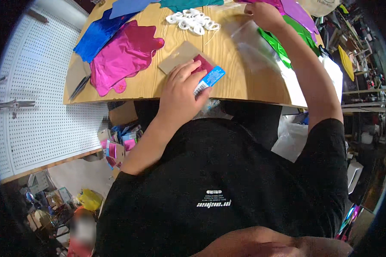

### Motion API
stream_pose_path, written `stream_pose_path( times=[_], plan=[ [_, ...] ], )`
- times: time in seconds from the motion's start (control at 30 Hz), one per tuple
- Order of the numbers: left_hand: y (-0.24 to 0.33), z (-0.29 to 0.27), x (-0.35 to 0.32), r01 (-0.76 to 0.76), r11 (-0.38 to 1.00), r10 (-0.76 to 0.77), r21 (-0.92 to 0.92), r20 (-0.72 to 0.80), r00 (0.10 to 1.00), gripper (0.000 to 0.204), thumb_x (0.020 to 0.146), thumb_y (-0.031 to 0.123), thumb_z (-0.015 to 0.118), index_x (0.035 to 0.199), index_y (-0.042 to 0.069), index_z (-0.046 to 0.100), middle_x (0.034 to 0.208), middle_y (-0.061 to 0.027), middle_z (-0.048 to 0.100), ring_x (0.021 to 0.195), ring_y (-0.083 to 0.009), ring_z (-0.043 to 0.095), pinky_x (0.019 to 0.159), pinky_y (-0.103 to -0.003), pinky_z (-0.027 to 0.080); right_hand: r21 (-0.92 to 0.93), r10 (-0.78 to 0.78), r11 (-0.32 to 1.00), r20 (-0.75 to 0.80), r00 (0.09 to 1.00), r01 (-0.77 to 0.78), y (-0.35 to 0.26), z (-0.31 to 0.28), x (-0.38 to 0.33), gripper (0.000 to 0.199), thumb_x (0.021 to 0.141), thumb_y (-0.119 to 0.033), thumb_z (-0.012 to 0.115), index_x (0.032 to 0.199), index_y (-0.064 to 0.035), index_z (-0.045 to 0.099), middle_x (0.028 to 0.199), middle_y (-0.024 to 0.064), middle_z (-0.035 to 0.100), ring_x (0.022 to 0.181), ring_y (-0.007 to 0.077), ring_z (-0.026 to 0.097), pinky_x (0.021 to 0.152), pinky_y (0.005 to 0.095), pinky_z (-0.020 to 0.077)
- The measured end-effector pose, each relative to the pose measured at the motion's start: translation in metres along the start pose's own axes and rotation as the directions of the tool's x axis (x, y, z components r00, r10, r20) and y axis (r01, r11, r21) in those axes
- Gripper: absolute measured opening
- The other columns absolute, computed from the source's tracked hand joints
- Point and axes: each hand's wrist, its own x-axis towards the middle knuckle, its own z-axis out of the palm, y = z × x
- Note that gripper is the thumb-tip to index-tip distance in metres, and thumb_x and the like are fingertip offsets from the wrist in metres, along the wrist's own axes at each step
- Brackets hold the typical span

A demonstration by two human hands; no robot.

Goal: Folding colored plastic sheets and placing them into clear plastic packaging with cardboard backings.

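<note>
My left hand [182, 92] presses down on a flat packet with a magenta face and a blue and white end [209, 76], lying on a brown card [180, 57] near the wooden table's front edge [150, 90]. My right hand [266, 15] reaches to the far right of the table, fingers closed on the edge of a purple foil sheet [298, 13]. A clear plastic bag [253, 45] lies beneath my right forearm, over green foil [278, 45].
A flat pink foil balloon [122, 58] and a blue one [96, 34] lie at the table's left. White ribbon loops [193, 20] sit at the far middle. A white pegboard [38, 103] stands left. Packets fill a box [118, 143] below the table.
</note>
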Motion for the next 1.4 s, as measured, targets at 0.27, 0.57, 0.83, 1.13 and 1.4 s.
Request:
stream_pose_path(
  times=[0.27,0.57,0.83,1.13,1.4],
  plan=[
    [-0.003,0.004,-0.006,-0.020,1.000,0.020,0.008,-0.102,0.995,0.017,0.078,0.012,0.081,0.092,0.005,0.073,0.113,-0.0129,0.068,0.117,-0.0346,0.064,0.108,-0.051,0.048,-0.153,-0.052,0.985,0.204,0.978,0.084,-0.015,-0.003,0.022,0.023,0.092,-0.028,0.058,0.097,-0.0146,0.077,0.091,0.0125,0.076,0.088,0.0343,0.073,0.077,0.0463,0.0563],
    [-0.013,0.019,-0.010,-0.080,0.993,0.096,0.084,-0.193,0.977,0.013,0.080,0.013,0.080,0.088,0.006,0.072,0.109,-0.0125,0.072,0.114,-0.0339,0.068,0.106,-0.054,0.049,0.331,0.039,0.923,-0.587,0.809,0.196,-0.053,-0.053,0.001,0.014,0.084,-0.007,0.071,0.096,-0.0032,0.076,0.093,0.0176,0.069,0.088,0.0355,0.067,0.077,0.0435,0.0555],
    [-0.012,0.017,-0.011,-0.069,0.995,0.084,0.074,-0.233,0.969,0.008,0.083,0.009,0.078,0.090,0.005,0.075,0.108,-0.0108,0.073,0.111,-0.0336,0.071,0.106,-0.052,0.052,0.698,0.368,0.703,-0.193,0.909,-0.137,-0.196,-0.085,-0.186,0.013,0.086,-0.004,0.083,0.098,-0.0044,0.078,0.090,0.0022,0.077,0.078,0.0086,0.068,0.072,0.0238,0.0538],
    [-0.014,0.026,-0.008,-0.104,0.994,0.111,0.042,-0.284,0.952,0.009,0.082,0.011,0.078,0.087,0.006,0.074,0.102,-0.0091,0.073,0.107,-0.0322,0.071,0.104,-0.052,0.052,0.629,0.358,0.767,-0.256,0.898,-0.126,-0.235,-0.058,-0.191,0.011,0.084,-0.006,0.083,0.094,-0.0046,0.078,0.089,0.0099,0.076,0.074,0.0204,0.074,0.068,0.0306,0.0605],
    [-0.011,0.021,-0.013,-0.093,0.995,0.097,0.025,-0.250,0.963,0.012,0.081,0.008,0.081,0.091,0.005,0.075,0.105,-0.0100,0.075,0.110,-0.0328,0.071,0.106,-0.051,0.052,0.613,0.367,0.778,-0.267,0.891,-0.137,-0.241,-0.042,-0.159,0.012,0.085,-0.004,0.077,0.097,-0.0053,0.076,0.090,0.0118,0.073,0.078,0.0270,0.073,0.070,0.0366,0.0587]
  ],
)
